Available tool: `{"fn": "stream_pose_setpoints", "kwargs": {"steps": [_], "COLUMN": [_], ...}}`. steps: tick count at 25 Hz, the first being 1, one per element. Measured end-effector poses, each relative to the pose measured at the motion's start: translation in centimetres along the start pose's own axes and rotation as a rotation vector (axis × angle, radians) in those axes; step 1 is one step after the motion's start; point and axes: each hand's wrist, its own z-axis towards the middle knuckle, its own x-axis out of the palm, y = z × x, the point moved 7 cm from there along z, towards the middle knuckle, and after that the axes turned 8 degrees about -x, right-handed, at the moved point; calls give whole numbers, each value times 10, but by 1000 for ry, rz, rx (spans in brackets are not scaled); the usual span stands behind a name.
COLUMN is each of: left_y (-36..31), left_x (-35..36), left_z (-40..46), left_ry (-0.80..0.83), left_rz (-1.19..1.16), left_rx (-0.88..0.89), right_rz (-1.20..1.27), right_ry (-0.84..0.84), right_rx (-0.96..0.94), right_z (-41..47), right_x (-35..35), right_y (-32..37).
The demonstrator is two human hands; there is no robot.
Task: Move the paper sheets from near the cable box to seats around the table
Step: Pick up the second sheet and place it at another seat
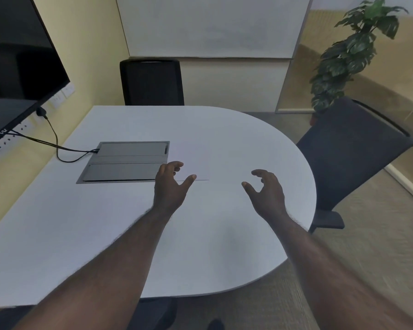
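My left hand (169, 184) and right hand (267, 191) hovered spread and empty. Paper sheets (196, 163) lay at the cable box's (126, 161) three o'clock.

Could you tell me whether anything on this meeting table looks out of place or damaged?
Nothing stands out. The paper sheets lie flat and square beside the closed cable box; no spills or damage show on the table.
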Motion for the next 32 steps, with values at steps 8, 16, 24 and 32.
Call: {"fn": "stream_pose_setpoints", "kwargs": {"steps": [8, 16, 24, 32], "left_y": [29, 83, 128, 183], "left_x": [53, 76, 83, 100], "left_z": [74, 145, 180, 215], "left_ry": [-46, -63, -94, -80], "left_rz": [19, 26, 131, 231], "left_rx": [-94, -197, -272, -436], "right_rz": [21, 53, 12, -71], "right_ry": [102, 160, 221, 288], "right_rx": [10, 96, 129, 211], "right_z": [87, 156, 206, 249], "right_x": [58, 124, 187, 251], "right_y": [-36, -74, -87, -116]}}
